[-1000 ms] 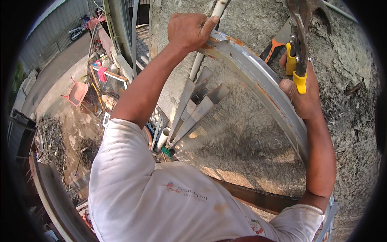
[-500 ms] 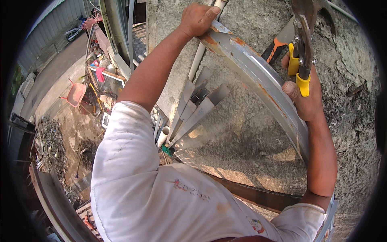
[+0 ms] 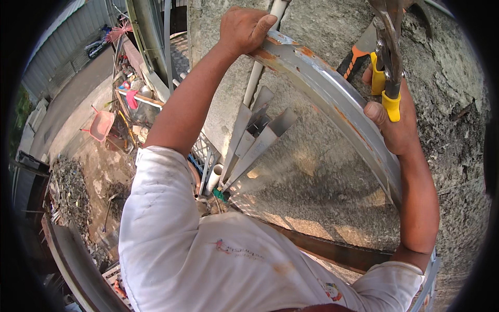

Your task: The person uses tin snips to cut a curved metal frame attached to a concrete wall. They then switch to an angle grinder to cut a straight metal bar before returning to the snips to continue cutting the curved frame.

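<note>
My left hand (image 3: 242,31) is closed on the far end of a long grey metal channel (image 3: 332,93) with rust patches; the channel appears bent by the lens. In my right hand (image 3: 397,122) is a pair of tin snips (image 3: 387,62) with yellow grips and dark blades pointing away from me. My right thumb lies close to the channel's edge, and the forearm runs alongside its near part. Behind the snips shows a hammer-like tool (image 3: 358,54) with a grey, orange and black handle; whether it rests on the concrete or is held I cannot tell.
Rough concrete (image 3: 306,156) spreads beneath the channel. Several cut metal profiles (image 3: 254,140) stand upright near a white pipe (image 3: 213,177). Far below on the left are a red wheelbarrow (image 3: 101,126), a rubble heap (image 3: 67,192) and a curved-looking steel beam (image 3: 73,260).
My left hand and the channel's far end have shifted slightly left. The snips' blades have tilted a little to the left. Both grips look unchanged.
</note>
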`<state>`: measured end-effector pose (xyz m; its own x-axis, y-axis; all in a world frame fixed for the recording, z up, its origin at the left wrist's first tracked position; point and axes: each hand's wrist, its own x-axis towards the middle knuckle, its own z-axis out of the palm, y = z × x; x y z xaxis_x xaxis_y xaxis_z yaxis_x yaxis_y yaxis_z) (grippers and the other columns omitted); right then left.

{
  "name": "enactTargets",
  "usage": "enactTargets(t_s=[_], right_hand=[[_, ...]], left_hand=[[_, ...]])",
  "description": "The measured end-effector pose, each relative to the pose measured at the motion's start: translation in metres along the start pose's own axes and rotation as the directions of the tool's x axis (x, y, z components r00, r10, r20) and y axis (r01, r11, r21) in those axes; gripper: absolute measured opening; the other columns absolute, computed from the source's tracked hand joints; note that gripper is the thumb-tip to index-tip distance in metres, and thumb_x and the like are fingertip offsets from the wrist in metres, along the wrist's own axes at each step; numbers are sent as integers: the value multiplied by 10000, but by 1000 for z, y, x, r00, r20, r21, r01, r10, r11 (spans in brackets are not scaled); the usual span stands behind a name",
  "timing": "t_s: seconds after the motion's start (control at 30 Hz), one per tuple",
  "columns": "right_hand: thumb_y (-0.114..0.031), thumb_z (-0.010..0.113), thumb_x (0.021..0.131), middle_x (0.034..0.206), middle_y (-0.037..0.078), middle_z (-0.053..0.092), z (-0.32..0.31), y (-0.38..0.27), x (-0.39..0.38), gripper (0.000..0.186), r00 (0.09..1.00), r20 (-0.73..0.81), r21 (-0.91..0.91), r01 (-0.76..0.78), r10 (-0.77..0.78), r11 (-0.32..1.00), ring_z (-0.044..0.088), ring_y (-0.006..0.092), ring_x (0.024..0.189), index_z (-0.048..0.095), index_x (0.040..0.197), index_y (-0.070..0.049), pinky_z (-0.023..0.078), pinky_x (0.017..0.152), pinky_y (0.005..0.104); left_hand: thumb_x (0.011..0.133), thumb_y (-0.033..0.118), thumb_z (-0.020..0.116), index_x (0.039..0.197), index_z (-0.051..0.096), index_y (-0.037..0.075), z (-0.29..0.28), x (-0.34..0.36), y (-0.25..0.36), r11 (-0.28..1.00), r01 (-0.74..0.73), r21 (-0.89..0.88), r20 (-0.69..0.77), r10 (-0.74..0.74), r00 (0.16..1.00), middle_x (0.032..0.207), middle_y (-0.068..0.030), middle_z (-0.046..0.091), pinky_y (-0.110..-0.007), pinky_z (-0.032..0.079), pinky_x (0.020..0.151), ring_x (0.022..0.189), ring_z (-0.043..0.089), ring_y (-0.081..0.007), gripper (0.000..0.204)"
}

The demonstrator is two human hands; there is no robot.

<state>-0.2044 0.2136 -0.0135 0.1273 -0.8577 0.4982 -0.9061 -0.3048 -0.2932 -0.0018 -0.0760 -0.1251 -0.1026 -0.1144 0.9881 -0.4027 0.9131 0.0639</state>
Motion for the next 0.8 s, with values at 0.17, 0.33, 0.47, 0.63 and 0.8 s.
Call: enactTargets(t_s=[0.17, 0.33, 0.47, 0.63, 0.8], right_hand=[[-816, 676, 702, 1045, 90, 566, -1, 2, 3, 973, 999, 23, 43, 32, -33, 999, 598, 257, 1011, 508, 1321, -85, 490, 864, 442], [-800, 674, 721, 1027, 79, 551, -3, 7, -4, 885, 999, 11, 48, -32, 32, 998, 584, 245, 1002, 533, 1221, -84, 484, 855, 428], [-812, 665, 717, 976, 60, 537, 2, 5, 2, 848, 999, 14, 81, -31, 30, 996, 590, 232, 946, 540, 1136, -85, 492, 819, 423], [-830, 654, 709, 997, 64, 552, -3, 0, 3, 896, 1000, 21, 21, -17, 17, 1000, 594, 231, 960, 530, 1187, -83, 497, 837, 420], [-829, 639, 727, 1059, 82, 578, -3, 6, 0, 924, 1000, 20, -2, 13, -13, 1000, 603, 247, 1039, 498, 1310, -127, 496, 897, 424]], left_hand=[[1002, 472, 393, 607, 545, 101, 22, 0, -16, 986, -14, -167, -22, 11, 1000, 594, -155, 526, -486, 401, 584, 575, 535, -381, 563], [1024, 539, 384, 708, 616, 115, -36, -25, 51, 981, 99, 166, -6, -100, 995, 662, -87, 605, -439, 402, 661, 663, 603, -305, 577], [1035, 521, 372, 793, 623, 98, -67, -48, 90, 931, 205, 303, 34, -225, 974, 709, -86, 599, -439, 379, 662, 719, 603, -305, 548], [1046, 504, 373, 822, 628, 94, -24, -16, 23, 995, 16, 101, -16, -14, 1000, 753, -84, 610, -440, 384, 704, 743, 614, -290, 532], [1008, 448, 413, 635, 512, 65, 34, 3, -21, 961, -72, -266, -105, 45, 993, 623, -188, 520, -500, 397, 600, 598, 518, -404, 544]])
